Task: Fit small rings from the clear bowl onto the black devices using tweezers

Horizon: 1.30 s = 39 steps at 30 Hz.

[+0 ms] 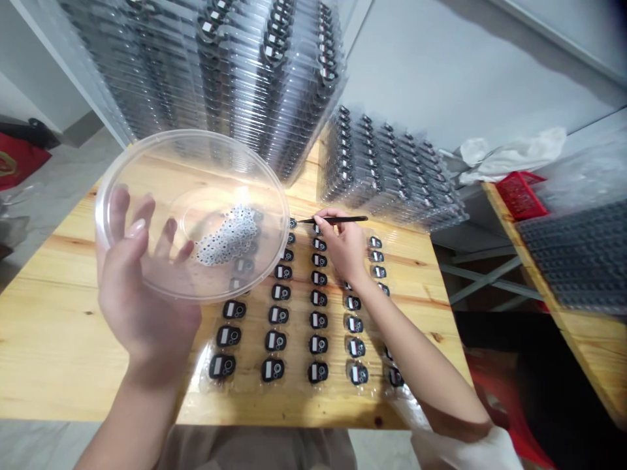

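Observation:
My left hand (142,287) grips a clear round plastic bowl (161,163) by its left rim, tilted toward me above the table. Many tiny pale rings with dark centres (230,238) lie heaped on the bowl's right side. Between the fingers of my right hand (345,245) is a pair of black tweezers (337,220), pointing left. Their tip is close to a small black device (292,222) in the far part of a clear tray (298,385). Rows of similar black parts with white rectangles and round rings sit in that tray. The bowl and right arm hide some of them.
Behind the bowl rises a tall stack of clear trays (245,85) filled with black parts. A lower stack (392,170) stands at the table's back right. Farther right, another wooden table (588,346) holds a red basket (520,194) and more stacked trays (578,254).

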{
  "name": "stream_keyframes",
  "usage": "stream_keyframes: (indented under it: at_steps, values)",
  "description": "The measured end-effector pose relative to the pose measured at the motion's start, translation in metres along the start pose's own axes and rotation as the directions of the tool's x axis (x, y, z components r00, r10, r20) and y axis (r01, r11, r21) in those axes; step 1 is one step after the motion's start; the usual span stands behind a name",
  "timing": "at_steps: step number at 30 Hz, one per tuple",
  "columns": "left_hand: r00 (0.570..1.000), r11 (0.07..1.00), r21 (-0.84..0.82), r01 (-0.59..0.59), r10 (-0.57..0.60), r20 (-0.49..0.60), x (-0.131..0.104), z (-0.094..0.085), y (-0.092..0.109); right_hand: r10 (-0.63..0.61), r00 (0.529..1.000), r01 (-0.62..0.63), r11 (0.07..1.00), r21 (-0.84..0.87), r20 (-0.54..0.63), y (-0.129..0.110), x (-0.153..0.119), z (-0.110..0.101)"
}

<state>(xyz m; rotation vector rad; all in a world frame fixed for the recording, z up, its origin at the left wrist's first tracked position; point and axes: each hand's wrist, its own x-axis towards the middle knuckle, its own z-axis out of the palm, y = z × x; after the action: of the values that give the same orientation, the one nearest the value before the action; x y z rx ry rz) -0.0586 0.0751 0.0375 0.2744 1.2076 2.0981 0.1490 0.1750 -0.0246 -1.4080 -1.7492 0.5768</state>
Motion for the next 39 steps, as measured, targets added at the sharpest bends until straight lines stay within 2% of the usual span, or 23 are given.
stream_keyframes:
  at_steps: [6, 16, 27, 31, 33, 35, 37, 39]
  values:
    - [1.000, 1.000, -0.011, 0.010, -0.010, -0.012, 0.000, 0.000, -0.002, -0.020, 0.999, 0.021, 0.999, -0.026, 0.028, 0.004, 0.002, 0.006]
    - [0.999, 1.000, 0.025, 0.007, -0.008, 0.033, 0.000, 0.000, -0.001, -0.029, 0.999, 0.032, 0.998, -0.053, 0.044, 0.002, 0.002, 0.009]
    - [0.999, 0.999, 0.030, 0.011, -0.013, 0.052, -0.002, 0.000, -0.001, -0.029, 0.999, 0.031, 0.998, -0.055, 0.031, 0.003, 0.001, 0.011]
    - [0.999, 0.998, 0.049, 0.027, -0.028, 0.036, -0.003, 0.000, -0.001, -0.031, 0.999, 0.031, 0.998, -0.055, 0.012, 0.000, 0.001, 0.005]
    - [0.997, 0.995, 0.075, 0.061, -0.064, 0.034, -0.002, -0.001, -0.001, -0.048, 0.999, 0.047, 0.999, -0.025, -0.025, -0.005, 0.001, -0.002]
    - [0.994, 0.992, 0.092, 0.091, -0.095, 0.045, -0.002, -0.002, -0.001, -0.095, 0.988, 0.101, 0.994, 0.039, -0.119, -0.013, -0.001, -0.011]
    - [0.994, 0.992, 0.089, 0.088, -0.093, 0.063, -0.003, -0.003, -0.001, -0.158, 0.951, 0.192, 0.976, 0.107, -0.267, -0.024, -0.004, -0.021]
    - [0.993, 0.993, 0.085, 0.082, -0.089, 0.080, -0.004, -0.004, -0.002, -0.212, 0.890, 0.291, 0.946, 0.144, -0.405, -0.038, -0.009, -0.029]
